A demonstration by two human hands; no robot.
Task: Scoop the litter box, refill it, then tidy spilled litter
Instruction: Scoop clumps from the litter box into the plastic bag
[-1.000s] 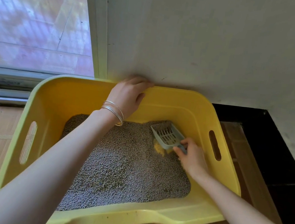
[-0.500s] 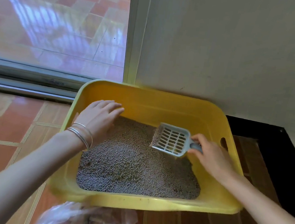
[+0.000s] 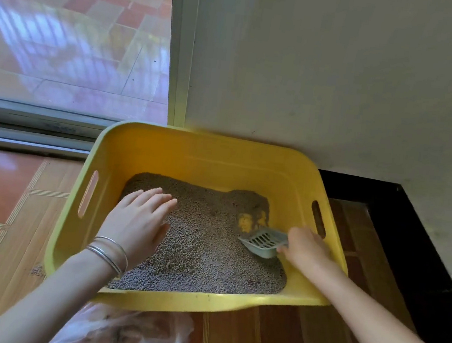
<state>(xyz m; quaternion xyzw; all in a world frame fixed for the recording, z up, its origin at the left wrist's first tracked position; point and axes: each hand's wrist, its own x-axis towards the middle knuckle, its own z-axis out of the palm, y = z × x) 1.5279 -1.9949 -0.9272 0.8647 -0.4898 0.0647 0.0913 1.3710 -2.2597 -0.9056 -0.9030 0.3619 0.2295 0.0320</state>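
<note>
1. Gripping the scoop [image 3: 263, 242] by its handle, the right hand [image 3: 304, 250] sits centre-right, inside the box [image 3: 194, 145].
2. The left hand [image 3: 140, 218] is spread flat over the litter [image 3: 204, 253].
3. The scoop looks light and stiff; the loose litter probably spills.

The litter box [image 3: 207, 152] is bright yellow, holding speckled grey-brown litter [image 3: 201, 256] that parts toward 2 o'clock to a bare yellow patch, where the slotted scoop [image 3: 263, 242] is pale grey-blue. The floor [image 3: 4, 202] at 9 o'clock is terracotta orange with pale striped bands, the wall [image 3: 343, 72] at 12 off-white, the strip [image 3: 420, 264] at 3 black, the bangles [image 3: 108, 254] silver
</note>
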